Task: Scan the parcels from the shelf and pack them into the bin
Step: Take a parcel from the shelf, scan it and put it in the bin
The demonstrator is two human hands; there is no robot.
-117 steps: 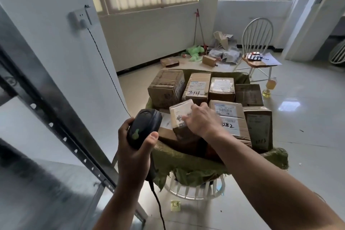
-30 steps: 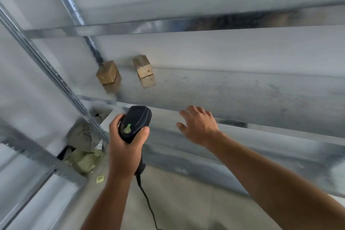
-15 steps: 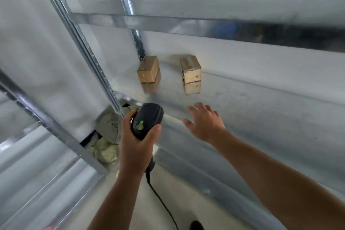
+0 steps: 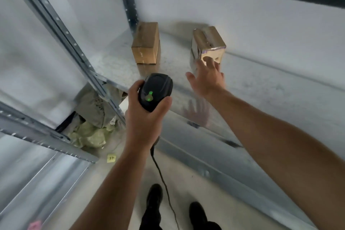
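While upright on the shelf [image 4: 261, 84], a small tape-shiny brown parcel [image 4: 209, 41], right hand [image 4: 207, 79] at its front, fingers apart.

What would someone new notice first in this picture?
The black scanner with its glowing green light sits at the centre, gripped in the left hand. Just beyond it, the right hand reaches with open fingers to the taped parcel on the metal shelf. A plain brown box stands apart to the parcel's left.

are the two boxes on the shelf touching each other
Apart. The head view shows bare shelf between the left parcel and the right parcel.
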